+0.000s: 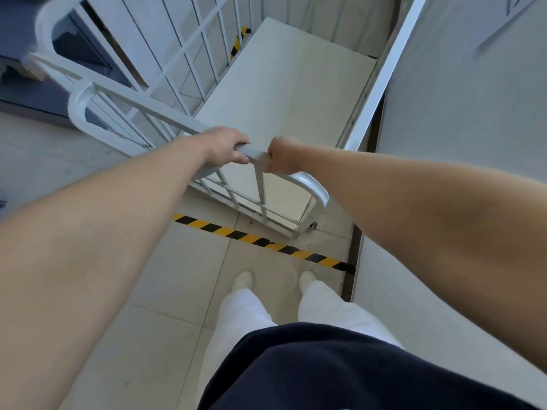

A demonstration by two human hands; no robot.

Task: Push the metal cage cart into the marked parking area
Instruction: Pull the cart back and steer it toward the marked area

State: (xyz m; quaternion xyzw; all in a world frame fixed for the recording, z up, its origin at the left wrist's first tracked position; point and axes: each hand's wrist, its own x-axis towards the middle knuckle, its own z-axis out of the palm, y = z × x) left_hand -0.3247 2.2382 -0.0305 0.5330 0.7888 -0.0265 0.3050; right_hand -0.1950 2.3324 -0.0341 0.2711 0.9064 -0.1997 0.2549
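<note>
My left hand (pixel 228 147) and right hand (pixel 281 155) both grip the top rail (pixel 257 155) of the metal cage cart (pixel 281 99), fingers curled round it. The cart's near end stands just past the yellow-black floor tape (pixel 266 242), close beside the wall (pixel 444 113). Judgement: parking nearly complete, release not yet done.

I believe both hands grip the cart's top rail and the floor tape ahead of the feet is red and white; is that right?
Not quite: the head view shows the floor tape striped black and yellow, not red and white. The left hand and right hand do both grip the cart's top rail.
</note>
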